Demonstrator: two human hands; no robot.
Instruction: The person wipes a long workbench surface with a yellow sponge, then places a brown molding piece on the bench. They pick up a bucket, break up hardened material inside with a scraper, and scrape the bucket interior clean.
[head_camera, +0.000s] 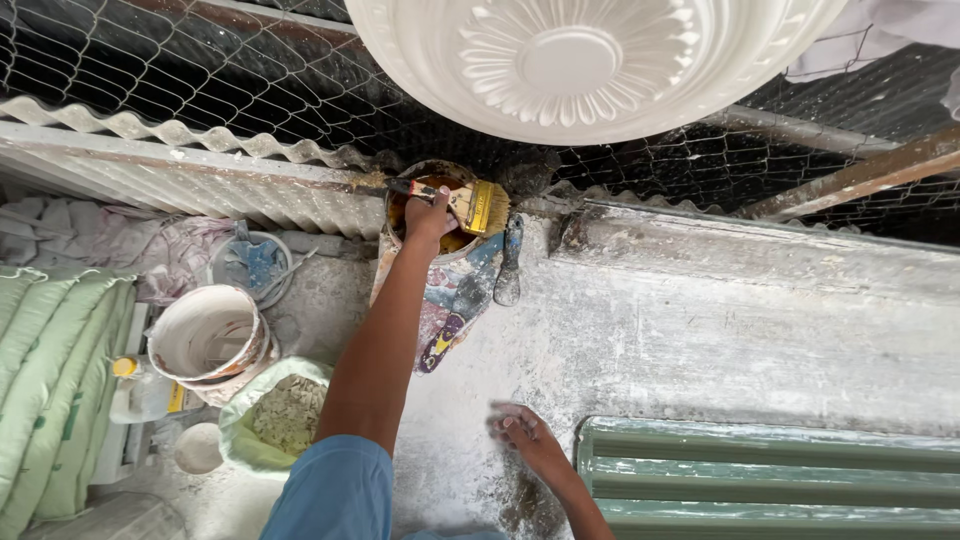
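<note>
My left hand (430, 215) reaches forward and grips the handle of a wide paintbrush (480, 207) with yellow bristles, held over a round tin (432, 172) of amber liquid. My right hand (522, 428) rests lower down on the white, dusty floor (700, 340), fingers loosely spread, holding nothing. A large white plaster ceiling rose (580, 60) with petal relief sits above the tin at the top of the view.
Two paint-smeared scrapers (507, 265) (450, 320) lie just below the tin. To the left are a white bucket (205, 335), a bag of fibres (280, 415) and green sacks (40, 380). A green ribbed panel (770, 480) lies at bottom right. Wire mesh (200, 80) runs behind.
</note>
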